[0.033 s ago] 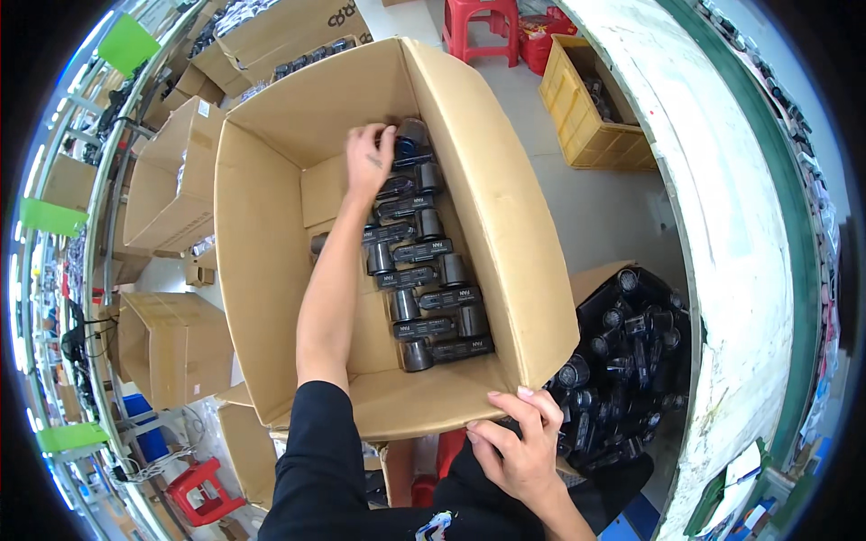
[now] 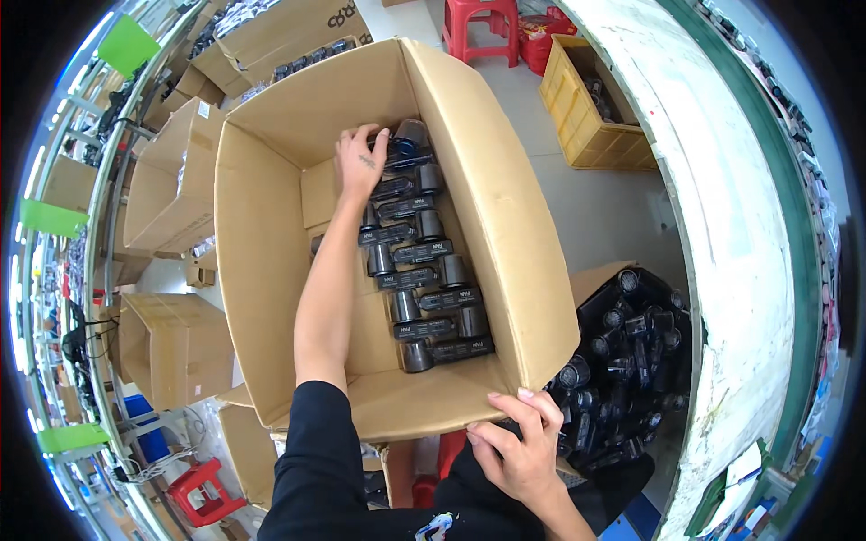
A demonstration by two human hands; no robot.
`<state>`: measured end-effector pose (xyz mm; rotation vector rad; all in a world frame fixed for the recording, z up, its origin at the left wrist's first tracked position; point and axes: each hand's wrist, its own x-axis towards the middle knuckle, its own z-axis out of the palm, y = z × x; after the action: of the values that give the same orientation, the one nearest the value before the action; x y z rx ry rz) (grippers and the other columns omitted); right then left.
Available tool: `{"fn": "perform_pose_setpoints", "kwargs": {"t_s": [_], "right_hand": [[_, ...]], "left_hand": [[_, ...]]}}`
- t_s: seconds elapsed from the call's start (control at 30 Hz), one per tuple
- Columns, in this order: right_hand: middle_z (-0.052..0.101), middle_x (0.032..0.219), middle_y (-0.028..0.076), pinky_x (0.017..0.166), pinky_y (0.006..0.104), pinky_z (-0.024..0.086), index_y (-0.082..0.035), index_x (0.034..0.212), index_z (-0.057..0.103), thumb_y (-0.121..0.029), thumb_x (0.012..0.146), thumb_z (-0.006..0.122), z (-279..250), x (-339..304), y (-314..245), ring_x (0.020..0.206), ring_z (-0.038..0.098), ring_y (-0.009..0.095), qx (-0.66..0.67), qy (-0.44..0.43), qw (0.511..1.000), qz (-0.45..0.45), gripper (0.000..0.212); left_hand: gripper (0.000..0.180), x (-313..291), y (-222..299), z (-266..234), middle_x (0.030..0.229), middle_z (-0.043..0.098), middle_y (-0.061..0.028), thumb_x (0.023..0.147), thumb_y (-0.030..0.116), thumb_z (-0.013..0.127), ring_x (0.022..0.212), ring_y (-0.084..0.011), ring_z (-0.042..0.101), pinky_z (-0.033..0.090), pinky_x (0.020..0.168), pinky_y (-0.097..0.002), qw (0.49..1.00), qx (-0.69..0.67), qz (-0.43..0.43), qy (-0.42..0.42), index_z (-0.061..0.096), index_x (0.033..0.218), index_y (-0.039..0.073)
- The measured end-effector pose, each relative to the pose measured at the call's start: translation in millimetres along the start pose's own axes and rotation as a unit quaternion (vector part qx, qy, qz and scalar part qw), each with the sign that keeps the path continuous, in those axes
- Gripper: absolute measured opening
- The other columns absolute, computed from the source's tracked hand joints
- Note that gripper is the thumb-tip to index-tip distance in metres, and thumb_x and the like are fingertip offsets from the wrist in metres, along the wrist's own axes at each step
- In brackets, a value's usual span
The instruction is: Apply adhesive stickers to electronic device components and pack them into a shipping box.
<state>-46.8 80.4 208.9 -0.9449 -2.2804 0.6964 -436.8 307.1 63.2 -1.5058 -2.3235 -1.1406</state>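
Note:
A large open cardboard box [image 2: 271,189] stands in front of me. Along its right side, black handheld fans [image 2: 424,276] lie in a close column, round heads and flat handles alternating. My left hand [image 2: 363,160] reaches to the far end of that column. Its fingers are curled over the farthest black handheld fan [image 2: 410,135], partly hiding it. At the box's near right corner my right hand [image 2: 521,442] pinches the rim, with fingertips on the cardboard edge.
To the right of the box lies a heap of loose black fans [image 2: 631,361]. Beyond it are a yellow crate [image 2: 600,149] and a red stool [image 2: 481,32]. A white-topped bench [image 2: 686,144] curves along the right. Other cardboard boxes [image 2: 176,347] and shelving stand on the left.
My left hand has shifted slightly left and toward me at the column's far end. My right hand stays on the box rim.

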Motion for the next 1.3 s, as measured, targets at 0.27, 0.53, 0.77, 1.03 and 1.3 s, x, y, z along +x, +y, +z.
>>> {"fn": "perform_pose_setpoints", "kwargs": {"t_s": [0.27,0.53,0.77,1.03,1.3], "right_hand": [[0.054,0.113,0.003,0.087,0.0427,0.038,-0.023,0.093,0.064,-0.013,0.064,0.074,0.5,-1.8,0.5,0.111,0.039,0.026,-0.009,-0.002,1.0,0.001,0.032],[0.054,0.113,0.002,0.087,0.0423,0.037,-0.024,0.093,0.063,-0.013,0.064,0.074,0.9,-3.1,2.4,0.111,0.038,0.025,-0.004,-0.006,1.0,0.009,0.033],[0.053,0.113,0.001,0.087,0.0426,0.037,-0.024,0.093,0.063,-0.013,0.063,0.075,-0.7,-2.0,0.5,0.111,0.037,0.025,-0.009,-0.013,1.0,0.01,0.034],[0.053,0.113,0.002,0.088,0.043,0.037,-0.024,0.093,0.063,-0.012,0.062,0.074,1.1,-4.0,3.0,0.111,0.038,0.025,-0.007,-0.007,1.0,0.011,0.034],[0.054,0.112,0.003,0.088,0.0438,0.037,-0.02,0.092,0.063,-0.009,0.063,0.072,4.0,-2.0,5.4,0.11,0.04,0.027,-0.003,0.017,1.0,0.0,0.033]], "left_hand": [[0.034,8.0,-13.7,14.0,0.115,0.056,-0.0217,0.092,0.034,0.048,0.107,-0.0418,0.049,0.039,0.094,-0.0437,0.987,-0.055,0.045,-0.143,0.064,0.11,0.011],[0.049,4.0,1.1,-0.8,0.122,0.047,-0.0201,0.09,0.053,0.04,0.113,-0.0389,0.044,0.035,0.095,-0.0525,0.969,0.074,0.002,-0.238,0.053,0.127,0.022],[0.053,-6.3,13.1,15.0,0.126,0.041,-0.0237,0.088,0.052,0.048,0.115,-0.0393,0.041,0.034,0.096,-0.052,0.961,0.181,-0.028,-0.209,0.047,0.132,0.023],[0.046,-11.6,-43.2,5.4,0.117,0.057,-0.0212,0.095,0.038,0.038,0.096,-0.0348,0.057,0.041,0.089,-0.0438,0.999,0.026,0.047,0.0,0.06,0.108,0.0],[0.071,-69.8,-37.2,17.5,0.138,0.042,-0.0179,0.095,0.054,0.025,0.13,-0.0279,0.036,0.024,0.108,-0.0342,0.912,-0.285,-0.292,-0.046,0.041,0.134,-0.004]]}}
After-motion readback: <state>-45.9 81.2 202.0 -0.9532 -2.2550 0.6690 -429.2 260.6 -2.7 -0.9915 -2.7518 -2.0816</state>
